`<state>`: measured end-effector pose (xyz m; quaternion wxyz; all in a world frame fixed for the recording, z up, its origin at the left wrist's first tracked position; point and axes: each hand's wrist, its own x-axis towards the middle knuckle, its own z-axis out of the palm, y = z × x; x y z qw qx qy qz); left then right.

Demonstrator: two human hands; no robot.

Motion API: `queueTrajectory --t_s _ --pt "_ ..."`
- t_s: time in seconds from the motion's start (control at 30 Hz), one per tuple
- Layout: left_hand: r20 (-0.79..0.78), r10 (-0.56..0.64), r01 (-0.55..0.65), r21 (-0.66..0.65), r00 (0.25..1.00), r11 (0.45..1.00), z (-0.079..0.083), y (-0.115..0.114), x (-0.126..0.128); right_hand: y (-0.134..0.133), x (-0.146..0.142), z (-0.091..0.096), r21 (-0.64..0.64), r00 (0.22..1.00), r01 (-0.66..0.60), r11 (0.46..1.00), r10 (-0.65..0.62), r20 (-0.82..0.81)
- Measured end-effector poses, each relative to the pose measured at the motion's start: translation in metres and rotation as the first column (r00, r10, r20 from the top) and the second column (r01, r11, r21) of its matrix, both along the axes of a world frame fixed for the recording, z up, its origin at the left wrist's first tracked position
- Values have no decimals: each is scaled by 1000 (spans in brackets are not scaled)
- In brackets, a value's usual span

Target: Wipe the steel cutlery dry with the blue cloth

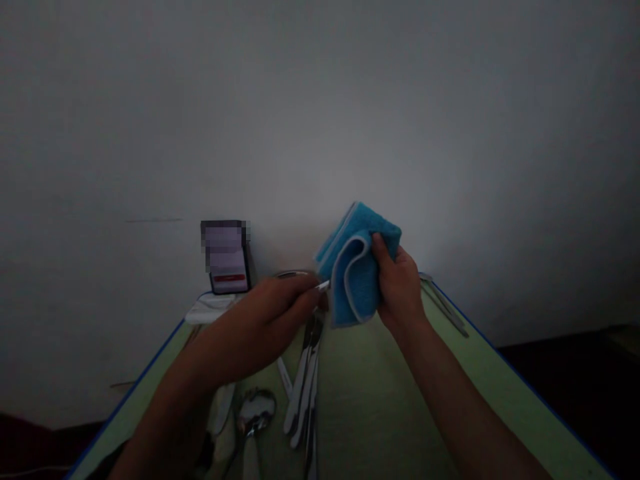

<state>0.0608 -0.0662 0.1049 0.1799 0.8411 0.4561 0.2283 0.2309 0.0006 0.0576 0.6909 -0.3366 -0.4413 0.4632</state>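
Note:
My right hand (pixel 397 283) is closed around a folded blue cloth (pixel 353 267) with a grey hem, held upright above the green table (pixel 370 393). My left hand (pixel 273 313) is closed on a piece of metal cutlery (pixel 323 286) whose thin end pokes out towards the cloth and touches it or comes very near. A curved metal part shows just above the left fingers. Both hands hover over the far middle of the table.
Several knives and spoons (pixel 303 393) lie on the table below my left arm. Another utensil (pixel 445 305) lies along the right edge. A phone (pixel 227 257) stands against the wall on a white cloth (pixel 207 309). The table has a blue rim.

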Motion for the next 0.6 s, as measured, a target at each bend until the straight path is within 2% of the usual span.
queueTrajectory --t_s 0.13,0.23,0.3,0.37,0.47,0.6 --pt "-105 -84 65 -170 991 983 -4 -10 -6 3 -6 -7 -100 998 -42 994 37 -47" --pt "-177 -152 86 -332 972 940 -4 -13 -12 4 -6 -9 -110 997 -79 991 77 -26" --pt "-175 -199 118 -387 964 914 -4 -12 -12 1 -7 -7 -129 992 -115 985 108 -63" --pt "-174 -194 127 -334 966 934 -4 -10 -6 -3 -11 -5 -189 980 -175 966 153 -124" --pt "-182 -151 116 -188 972 975 -8 -7 7 -8 -17 -3 -270 957 -254 929 200 -211" --pt "-174 -141 117 -145 975 983 -12 -7 16 -11 -23 -4 -327 942 -288 900 204 -266"
